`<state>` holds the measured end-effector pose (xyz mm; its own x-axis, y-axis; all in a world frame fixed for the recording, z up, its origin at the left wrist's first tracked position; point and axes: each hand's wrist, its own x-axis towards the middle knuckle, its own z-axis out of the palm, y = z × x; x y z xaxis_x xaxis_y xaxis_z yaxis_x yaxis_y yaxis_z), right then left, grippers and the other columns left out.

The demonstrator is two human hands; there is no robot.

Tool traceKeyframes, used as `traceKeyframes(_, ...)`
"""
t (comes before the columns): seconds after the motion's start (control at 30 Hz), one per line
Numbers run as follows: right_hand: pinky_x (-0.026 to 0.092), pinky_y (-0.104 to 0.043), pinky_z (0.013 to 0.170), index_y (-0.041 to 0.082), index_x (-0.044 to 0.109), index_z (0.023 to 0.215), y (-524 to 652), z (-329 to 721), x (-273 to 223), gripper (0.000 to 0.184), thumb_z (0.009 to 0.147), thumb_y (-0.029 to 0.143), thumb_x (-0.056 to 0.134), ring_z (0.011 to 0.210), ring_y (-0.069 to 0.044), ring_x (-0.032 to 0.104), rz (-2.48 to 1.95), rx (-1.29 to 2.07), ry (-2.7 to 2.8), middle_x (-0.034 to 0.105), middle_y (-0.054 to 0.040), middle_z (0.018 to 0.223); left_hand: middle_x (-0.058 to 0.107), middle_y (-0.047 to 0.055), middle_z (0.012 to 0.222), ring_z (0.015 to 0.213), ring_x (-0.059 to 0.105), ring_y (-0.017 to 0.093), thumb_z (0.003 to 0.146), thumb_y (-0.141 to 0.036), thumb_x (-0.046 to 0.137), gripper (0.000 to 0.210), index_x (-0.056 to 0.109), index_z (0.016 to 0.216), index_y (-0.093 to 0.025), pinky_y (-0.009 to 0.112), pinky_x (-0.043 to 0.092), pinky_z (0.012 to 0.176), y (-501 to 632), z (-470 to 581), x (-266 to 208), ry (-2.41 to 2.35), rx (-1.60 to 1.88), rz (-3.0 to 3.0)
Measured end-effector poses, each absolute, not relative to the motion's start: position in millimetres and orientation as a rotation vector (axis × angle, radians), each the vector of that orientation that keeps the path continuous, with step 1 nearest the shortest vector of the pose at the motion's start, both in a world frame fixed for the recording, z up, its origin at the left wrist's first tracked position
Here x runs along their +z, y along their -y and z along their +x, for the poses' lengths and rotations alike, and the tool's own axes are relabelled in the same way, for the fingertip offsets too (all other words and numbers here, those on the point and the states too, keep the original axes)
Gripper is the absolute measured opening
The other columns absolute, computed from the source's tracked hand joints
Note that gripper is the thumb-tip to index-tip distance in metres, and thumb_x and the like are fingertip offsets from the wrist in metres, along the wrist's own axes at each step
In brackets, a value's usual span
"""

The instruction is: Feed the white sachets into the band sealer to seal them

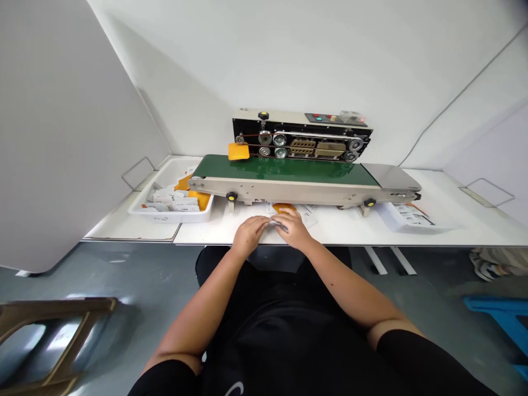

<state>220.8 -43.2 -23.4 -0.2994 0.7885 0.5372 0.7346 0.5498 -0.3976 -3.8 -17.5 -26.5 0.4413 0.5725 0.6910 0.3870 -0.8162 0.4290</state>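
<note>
At the front of the white table, my left hand (248, 236) and my right hand (295, 230) meet with fingers closed. Between their fingertips is a small pale packet (273, 222), mostly covered by the fingers, so its exact kind is unclear. Just beyond my right fingers lies an orange pouch (282, 208). Some clear-looking and white packets (309, 215) are spread beside it, partly under the front of the sealing machine.
A band sealing machine (303, 118) with a green conveyor belt (272, 170) stands behind my hands. One orange pouch (238, 152) sits at the belt's left end. White bins (181, 218) (416, 228) flank it, holding packets. Stools (61, 341) (497, 305) stand below.
</note>
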Motion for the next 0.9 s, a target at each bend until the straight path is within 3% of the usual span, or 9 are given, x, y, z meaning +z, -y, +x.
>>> traceKeyframes(0.1,0.049,-0.053,0.105,0.029,0.081,0.115,36.8,220.8,-25.5,0.037,0.092,0.008,0.063,0.12,-0.03,0.065,-1.269,0.196,2.043,0.08,-0.0061,0.113,0.079,0.01,0.122,0.115,0.074,0.024,0.11,-0.032,0.053,0.027,0.072,0.127,-0.022,0.044,0.061,0.105,16.4,-4.4,-24.9,-0.817,1.275,2.494)
traceKeyframes(0.2,0.051,-0.052,0.101,0.03,0.082,0.106,39.2,222.0,-23.6,0.032,0.089,0.007,0.066,0.11,-0.03,0.066,-1.248,0.243,1.962,0.08,-0.0056,0.103,0.077,0.011,0.123,0.116,0.073,0.024,0.108,-0.036,0.058,0.03,0.07,0.131,-0.021,0.042,0.061,0.104,16.1,-4.6,-22.5,-0.858,1.214,2.458)
traceKeyframes(0.43,0.055,-0.049,0.093,0.031,0.08,0.09,49.5,227.2,-15.6,0.003,0.088,0.032,0.078,0.097,-0.029,0.068,-1.146,0.489,1.738,0.077,-0.0057,0.094,0.079,0.008,0.113,0.105,0.076,0.022,0.105,-0.035,0.06,0.024,0.075,0.119,-0.023,0.037,0.062,0.098,13.1,-3.7,-20.3,-0.906,1.082,2.387)
traceKeyframes(0.53,0.057,-0.045,0.088,0.029,0.079,0.09,49.2,231.3,-17.1,0.016,0.084,0.043,0.081,0.09,-0.027,0.07,-1.153,0.663,1.496,0.076,-0.0046,0.091,0.081,0.008,0.109,0.099,0.077,0.023,0.103,-0.037,0.063,0.024,0.077,0.114,-0.021,0.035,0.063,0.092,11.7,-4.1,-19.8,-1.053,1.119,2.27)
traceKeyframes(0.67,0.058,-0.037,0.068,0.023,0.072,0.095,45.5,236.8,-20.2,0.037,0.079,0.056,0.082,0.072,-0.021,0.068,-1.099,0.906,1.0,0.076,-0.0039,0.088,0.081,0.007,0.109,0.099,0.076,0.023,0.1,-0.037,0.065,0.024,0.077,0.113,-0.021,0.032,0.061,0.091,11.8,-5.5,-16.3,-1.174,1.118,2.172)
traceKeyframes(0.9,0.05,-0.024,0.054,0.022,0.064,0.102,42.3,240.2,-17.2,0.048,0.075,0.054,0.087,0.06,-0.01,0.059,-0.995,0.963,0.814,0.076,-0.002,0.095,0.082,0.005,0.107,0.097,0.075,0.023,0.097,-0.035,0.067,0.023,0.077,0.112,-0.021,0.03,0.059,0.087,12.0,-6.6,-12.5,-1.183,1.107,2.078)
